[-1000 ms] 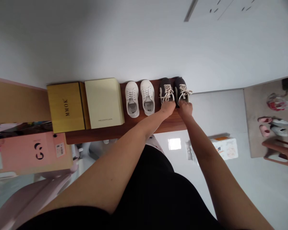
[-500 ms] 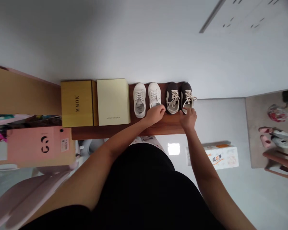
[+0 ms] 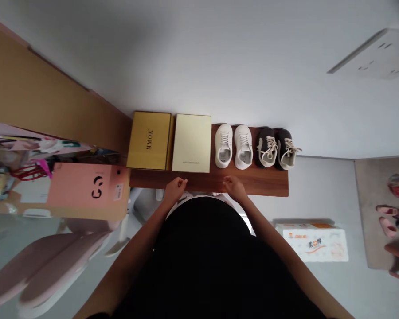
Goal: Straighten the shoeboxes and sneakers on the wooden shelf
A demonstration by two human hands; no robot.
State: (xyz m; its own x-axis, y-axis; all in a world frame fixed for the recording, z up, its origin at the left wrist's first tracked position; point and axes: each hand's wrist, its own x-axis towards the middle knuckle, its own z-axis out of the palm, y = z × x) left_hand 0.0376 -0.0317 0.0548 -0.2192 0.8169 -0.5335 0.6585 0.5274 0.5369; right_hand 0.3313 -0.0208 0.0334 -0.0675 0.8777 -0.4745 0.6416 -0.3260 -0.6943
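Observation:
On a dark red wooden shelf (image 3: 199, 180) stand, from left to right, a gold MMOK box (image 3: 149, 141), a cream box (image 3: 192, 142), a pair of white shoes (image 3: 224, 146) and a pair of dark brown shoes (image 3: 267, 148) with cream laces. My left hand (image 3: 175, 189) is closed near the shelf's front edge, below the cream box; what its fingers hold, if anything, is too small to name. My right hand (image 3: 234, 188) is at the front edge below the white shoes, fingers curled together, its inside hidden. Neither hand touches a shoe or a box.
A pink box (image 3: 83, 185) and a pink chair (image 3: 53, 261) are on the left, beside a tall tan panel (image 3: 53, 93). A white wrapped pack (image 3: 314, 243) lies on the floor at right. Pink slippers (image 3: 388, 227) are at far right, and a socket plate (image 3: 379, 55) is on the wall.
Both hands have drawn back from the shoes to the shelf's front edge, my left one leftward. The view has shifted, so the boxes and shoes appear farther right.

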